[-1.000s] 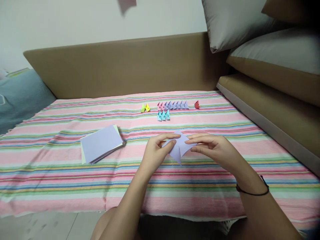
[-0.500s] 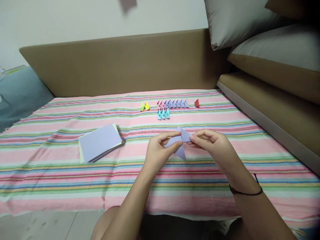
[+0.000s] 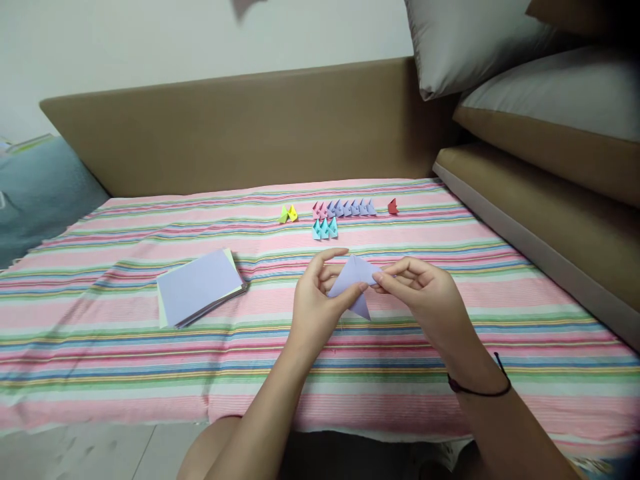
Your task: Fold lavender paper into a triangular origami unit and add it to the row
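A lavender sheet of origami paper (image 3: 354, 273), folded into a pointed shape, is held up over the striped cloth between both hands. My left hand (image 3: 323, 287) grips its left side with the thumb in front and fingers behind; the index finger is lifted off the top edge. The right corner is pinched between thumb and fingers of my right hand (image 3: 425, 283). One pointed flap hangs down below the left thumb. Behind the hands lie small folded paper pieces: a row of pink and lavender ones (image 3: 345, 209) and a shorter turquoise row (image 3: 325, 229).
A stack of paper (image 3: 200, 287), lavender on top, lies at the left on the striped cloth (image 3: 125, 347). Yellow-green pieces (image 3: 289, 213) and a red piece (image 3: 393, 206) flank the rows. A brown backrest (image 3: 240, 127) stands behind; cushions (image 3: 550, 113) are piled at the right.
My left index finger has lifted from the paper's top edge. The folded-over upper flap now lies differently, showing one broad face with a crease. My right hand keeps its pinch.
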A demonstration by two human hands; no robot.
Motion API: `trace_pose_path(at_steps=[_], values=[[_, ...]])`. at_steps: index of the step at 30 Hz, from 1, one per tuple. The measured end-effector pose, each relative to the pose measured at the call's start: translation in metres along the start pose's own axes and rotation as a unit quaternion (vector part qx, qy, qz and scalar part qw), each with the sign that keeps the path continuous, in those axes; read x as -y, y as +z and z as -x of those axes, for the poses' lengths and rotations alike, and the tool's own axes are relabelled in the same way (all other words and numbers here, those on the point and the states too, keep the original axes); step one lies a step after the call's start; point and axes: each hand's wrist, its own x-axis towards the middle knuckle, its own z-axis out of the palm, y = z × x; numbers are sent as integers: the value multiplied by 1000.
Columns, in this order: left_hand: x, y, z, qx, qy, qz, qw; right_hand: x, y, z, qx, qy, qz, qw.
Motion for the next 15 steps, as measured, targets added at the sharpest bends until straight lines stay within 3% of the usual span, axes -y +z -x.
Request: trace_pose_path(at_steps=[15], values=[[-11, -1, 4, -12, -64, -11, 998, 5, 2, 7, 28, -40, 19, 999]])
